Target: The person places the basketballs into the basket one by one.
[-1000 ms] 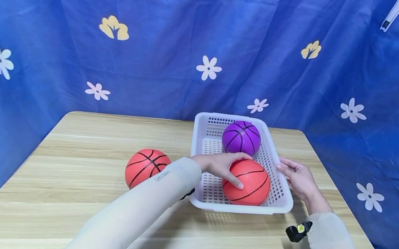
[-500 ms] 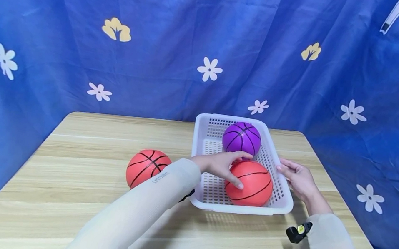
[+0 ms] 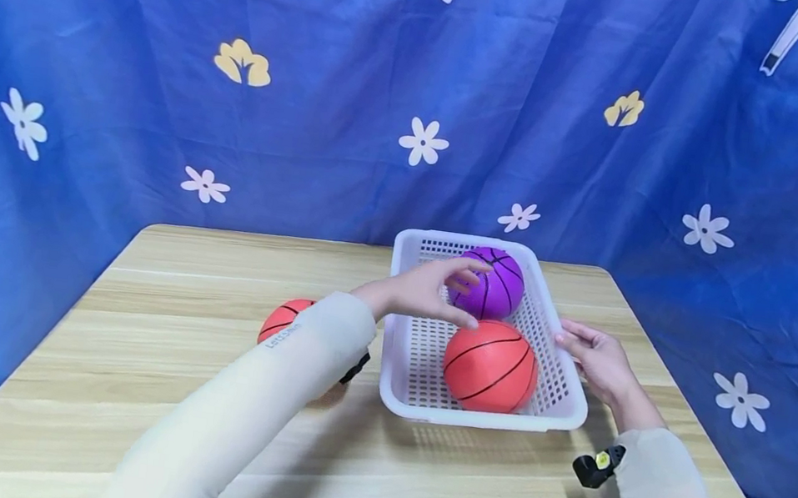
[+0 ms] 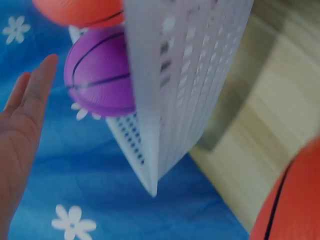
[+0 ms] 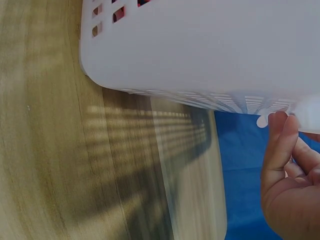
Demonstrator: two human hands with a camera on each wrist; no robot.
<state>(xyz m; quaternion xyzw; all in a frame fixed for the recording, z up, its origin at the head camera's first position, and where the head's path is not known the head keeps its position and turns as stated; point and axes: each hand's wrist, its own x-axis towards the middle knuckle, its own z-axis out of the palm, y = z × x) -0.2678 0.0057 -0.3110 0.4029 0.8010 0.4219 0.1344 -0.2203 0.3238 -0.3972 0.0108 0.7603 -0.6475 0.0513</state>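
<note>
A white perforated plastic basket (image 3: 482, 420) holds a purple toy basketball (image 3: 503, 292) at its far end and an orange-red toy basketball (image 3: 491, 370) at its near end. My left hand (image 3: 424, 290) hovers over the basket between the two balls, fingers spread and holding nothing. In the left wrist view that hand (image 4: 22, 135) is apart from the purple ball (image 4: 100, 75). My right hand (image 3: 599, 364) pinches the basket's right rim between thumb and fingers, seen also in the right wrist view. Partly hidden behind my left forearm is a second orange-red basketball (image 3: 281, 319) on the table.
A light wood-grain table (image 3: 155, 318) bears the basket and the loose ball. Blue curtains (image 3: 319, 163) with flower prints hang close behind the table and along its sides. The basket's far end stands near the back edge.
My left hand has let go of the orange-red ball in the basket and risen up and left from it. That ball has shifted slightly. My right hand stays at the rim.
</note>
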